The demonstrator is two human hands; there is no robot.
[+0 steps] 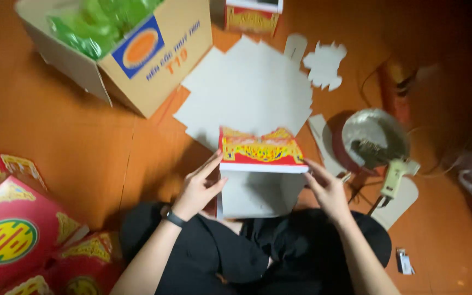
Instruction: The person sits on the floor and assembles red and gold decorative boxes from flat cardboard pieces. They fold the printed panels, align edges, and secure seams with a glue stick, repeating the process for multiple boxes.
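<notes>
Paper box (260,175), half folded, sits upright on the orange floor (72,131) just in front of the person's lap, open white inside facing the camera, red and yellow patterned flap across its top edge. Left hand (196,188) presses flat against the box's left wall, fingers spread, thumb at the front edge; a dark band on the wrist. Right hand (328,188) braces the right wall, fingers loosely curled on the edge. Neither hand is closed into a fist. Flat white card sheets (252,87) lie just behind the box. Cardboard carton (132,54) with green bags stands far left. Finished red boxes (23,235) piled at lower left. Glue gun (397,175) rests right of the box, near a round dish (375,139)
</notes>
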